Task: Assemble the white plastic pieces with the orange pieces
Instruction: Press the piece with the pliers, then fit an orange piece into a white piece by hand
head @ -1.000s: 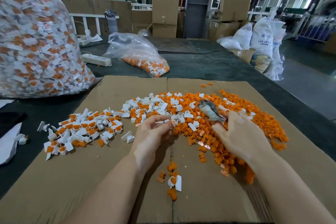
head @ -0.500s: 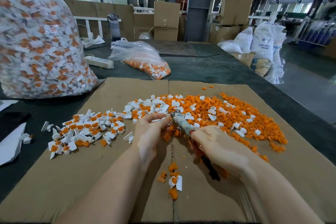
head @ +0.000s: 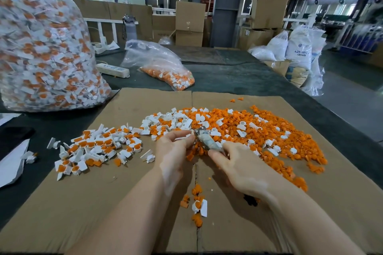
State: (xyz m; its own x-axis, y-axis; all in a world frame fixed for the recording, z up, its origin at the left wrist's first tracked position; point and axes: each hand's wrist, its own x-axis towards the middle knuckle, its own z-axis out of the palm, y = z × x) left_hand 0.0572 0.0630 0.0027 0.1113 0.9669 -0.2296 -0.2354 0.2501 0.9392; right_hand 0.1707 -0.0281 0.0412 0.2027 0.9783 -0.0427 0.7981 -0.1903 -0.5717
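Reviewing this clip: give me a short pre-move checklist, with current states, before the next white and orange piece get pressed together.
1. Left hand pinches a white piece: ok.
2. Right hand grips the tool: ok.
3. Tool tip meets the white piece: ok, they touch in the head view.
4. Orange piece seated in that white piece: cannot tell, fingers hide it.
5. Loose orange pieces near the right hand: ok.
6. Assembled pile on the cardboard left of the hands, apart from them: ok.

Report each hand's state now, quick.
Left hand: pinching a white plastic piece.
Right hand: gripping a tape-wrapped tool, its tip at that piece.
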